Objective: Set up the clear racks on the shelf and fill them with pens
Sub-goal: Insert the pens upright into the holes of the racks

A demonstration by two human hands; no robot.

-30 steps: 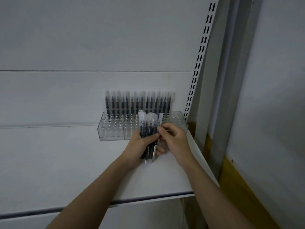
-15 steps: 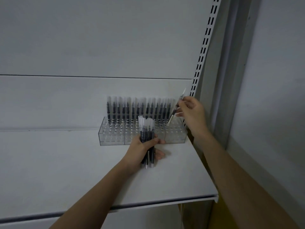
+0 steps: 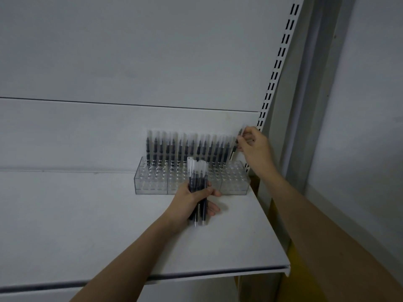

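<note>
Clear racks (image 3: 234,184) stand side by side at the back right of the white shelf (image 3: 87,225). Their rear row holds several black pens with clear caps (image 3: 185,149), upright. My left hand (image 3: 192,199) grips a bundle of pens (image 3: 197,182) upright in front of the racks. My right hand (image 3: 255,147) pinches a single pen (image 3: 235,147), tilted, above the right end of the rear row. Whether its tip sits in a hole is not visible.
A slotted white upright (image 3: 275,70) runs up the wall just right of the racks. The shelf's front edge (image 3: 218,272) and right corner lie below my arms. A grey wall (image 3: 359,127) stands to the right.
My right hand drew one pen from the bundle, then carried it up and right to the rear row's right end. My left hand kept holding the bundle.
</note>
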